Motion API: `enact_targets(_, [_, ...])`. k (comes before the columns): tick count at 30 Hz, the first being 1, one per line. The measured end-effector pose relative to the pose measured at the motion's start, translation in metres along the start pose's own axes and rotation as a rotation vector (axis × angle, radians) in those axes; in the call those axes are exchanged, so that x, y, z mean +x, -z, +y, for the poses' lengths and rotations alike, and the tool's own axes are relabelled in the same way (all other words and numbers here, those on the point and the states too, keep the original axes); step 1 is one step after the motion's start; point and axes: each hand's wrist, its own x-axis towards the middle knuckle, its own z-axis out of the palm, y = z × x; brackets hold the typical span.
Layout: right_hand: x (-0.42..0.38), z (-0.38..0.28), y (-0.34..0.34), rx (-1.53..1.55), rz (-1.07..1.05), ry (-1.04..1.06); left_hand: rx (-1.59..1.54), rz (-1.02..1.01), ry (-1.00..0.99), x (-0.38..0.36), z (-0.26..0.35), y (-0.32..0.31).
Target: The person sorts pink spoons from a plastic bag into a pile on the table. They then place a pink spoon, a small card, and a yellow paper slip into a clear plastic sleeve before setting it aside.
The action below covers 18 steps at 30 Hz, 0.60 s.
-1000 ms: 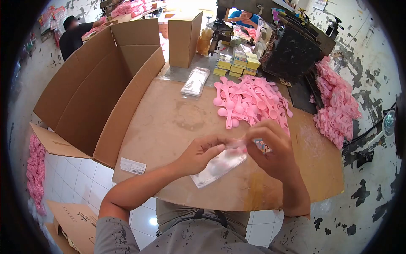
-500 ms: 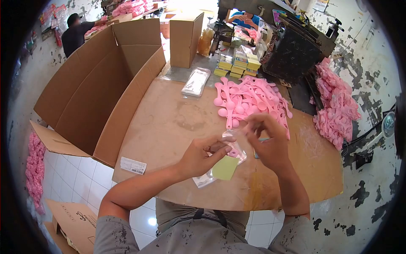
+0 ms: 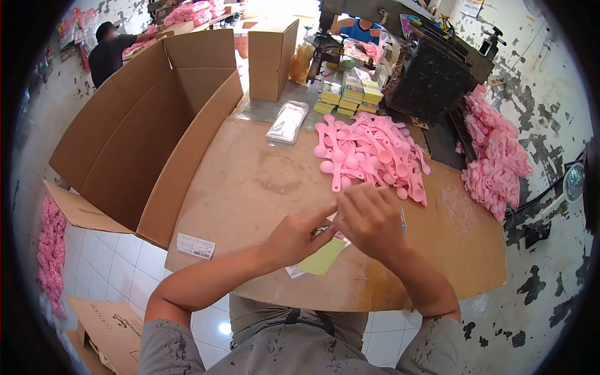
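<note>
Low over the near part of the table, my left hand (image 3: 296, 238) pinches a clear plastic bag (image 3: 294, 272). A yellow-green card (image 3: 323, 257) shows at the bag, and a bit of pink is visible beside it. My right hand (image 3: 370, 223) is curled closed against the bag's upper end, next to my left fingertips. Its back faces me, so whatever its fingers grip is hidden. Just beyond my hands lies a heap of pink plastic measuring spoons (image 3: 369, 150). Part of a small blue-edged card (image 3: 403, 220) peeks out beside my right hand.
A large open carton (image 3: 147, 137) stands left of the table. Flat clear bags (image 3: 287, 122), a tall box (image 3: 267, 65) and stacked cards (image 3: 349, 94) sit at the back. Bagged pink items (image 3: 497, 156) hang at right. Two people (image 3: 109, 53) are in the background.
My right hand has moved left and down from beside the bag to its upper end, and its fingers have closed. The yellow-green card has shifted slightly left and tilted.
</note>
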Motion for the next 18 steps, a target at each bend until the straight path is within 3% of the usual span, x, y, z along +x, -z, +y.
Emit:
enact_targets(3, [-0.002,0.022,0.000,0.185,0.173,-0.269,-0.049,-0.031,0.037,0.007,0.011,0.007])
enact_targets(5, [-0.011,0.048,0.012,0.555,0.216,-0.525,-0.149,-0.060,0.162,0.007,0.011,0.010])
enact_targets(7, [-0.042,0.087,0.035,0.991,0.046,-0.764,-0.427,-0.017,0.265,0.008,0.006,0.008])
enact_targets(9, [-0.093,0.132,0.078,1.177,-0.187,-0.810,-0.566,0.006,0.332,0.010,0.001,0.006])
enact_targets(11, [-0.181,0.188,0.093,1.787,0.036,-0.564,-0.562,0.005,0.366,0.011,-0.003,0.007])
enact_targets(12, [-0.224,0.224,0.087,1.841,0.192,-0.542,-0.544,-0.010,0.368,0.012,-0.003,0.007])
enact_targets(14, [-0.260,0.239,0.085,1.605,0.281,-0.695,-0.507,-0.040,0.379,0.011,-0.003,0.008])
enact_targets(18, [-0.281,0.224,0.087,0.391,0.021,-1.172,-0.518,-0.038,0.396,0.009,-0.011,0.002])
